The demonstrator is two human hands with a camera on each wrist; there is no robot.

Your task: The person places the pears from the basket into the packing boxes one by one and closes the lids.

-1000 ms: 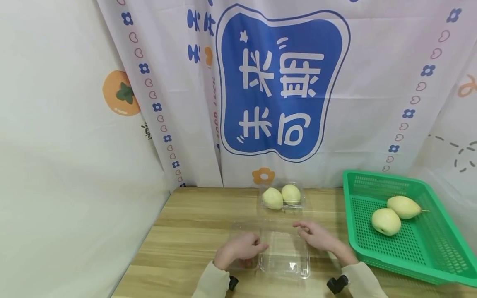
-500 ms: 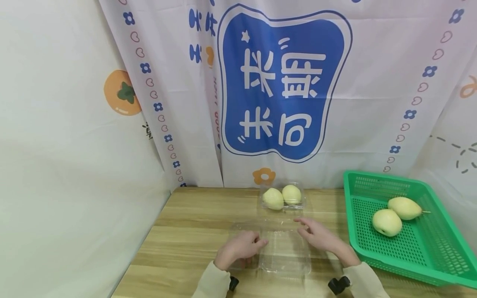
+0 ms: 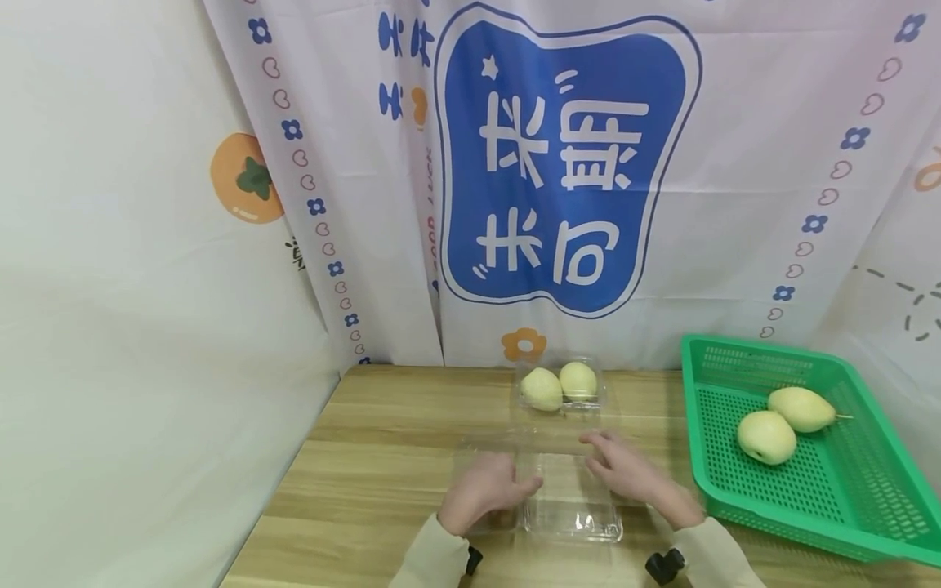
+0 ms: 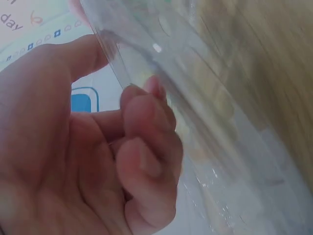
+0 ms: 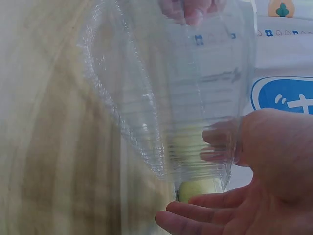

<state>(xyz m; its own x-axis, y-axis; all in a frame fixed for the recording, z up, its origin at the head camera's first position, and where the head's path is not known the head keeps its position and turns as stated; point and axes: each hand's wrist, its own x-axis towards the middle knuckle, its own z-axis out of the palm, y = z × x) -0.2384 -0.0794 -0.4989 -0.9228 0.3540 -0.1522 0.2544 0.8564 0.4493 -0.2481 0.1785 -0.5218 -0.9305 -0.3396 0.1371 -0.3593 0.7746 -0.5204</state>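
Note:
A clear plastic clamshell box [image 3: 573, 516] stands unfolded between my hands, with its lid [image 3: 485, 445] spread to the left. My left hand [image 3: 488, 492] grips the plastic near the fold. In the left wrist view, its curled fingers [image 4: 146, 161] and thumb lie at the clear edge. At the box's right side, my right hand [image 3: 625, 469] holds the rim; fingertips show through the ribbed wall [image 5: 200, 98] in the right wrist view, while other fingers stretch out below. Behind it, another clear box [image 3: 599, 398] contains two pale yellow pears [image 3: 541, 389].
A green perforated basket [image 3: 698, 441] sits at the right of the wooden table [image 3: 382, 457], with two more pears [image 3: 767, 437] inside. White printed cloth [image 3: 662, 335] hangs behind the table and along both sides.
Both hands stay at the unfolded box. My left hand and the box have shifted slightly to the right, and the light reflection on the box has changed. The pears and basket stay put.

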